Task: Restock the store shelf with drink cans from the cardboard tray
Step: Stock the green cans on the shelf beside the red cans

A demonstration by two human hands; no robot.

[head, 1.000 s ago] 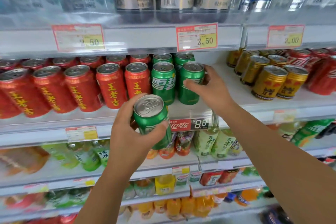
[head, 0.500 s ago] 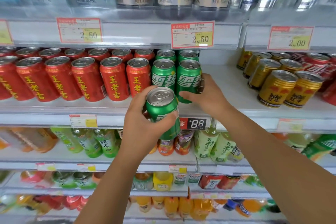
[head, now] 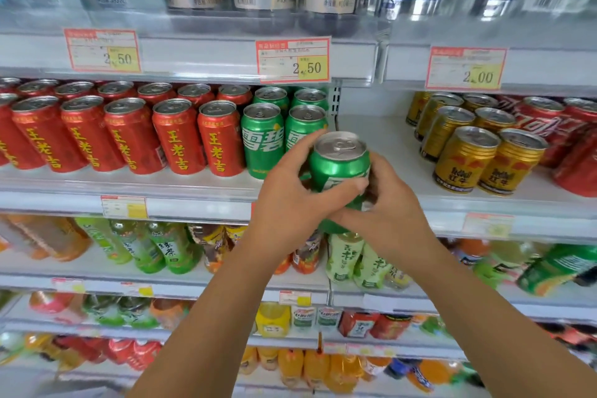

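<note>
Head view: store shelf [head: 381, 145]; left hand [head: 287, 207], right hand [head: 397, 213], fingers [head: 349, 186] round 1 green can [head: 339, 165].

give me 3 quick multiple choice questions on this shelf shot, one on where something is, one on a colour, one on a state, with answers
1. Where is the held green can?
A) up on the top shelf
B) just right of the shelved green cans, left of the gold cans
C) down by the bottom shelf

2. What colour are the cans directly left of the shelved green cans?
A) gold
B) black
C) red

3. How is the held green can held?
A) by one hand alone
B) by both hands
C) by neither, it stands free

Answers:
1 B, it hangs before the bare gap between those groups.
2 C, red cans fill that side.
3 B, the left hand and right hand both grip it.
</note>
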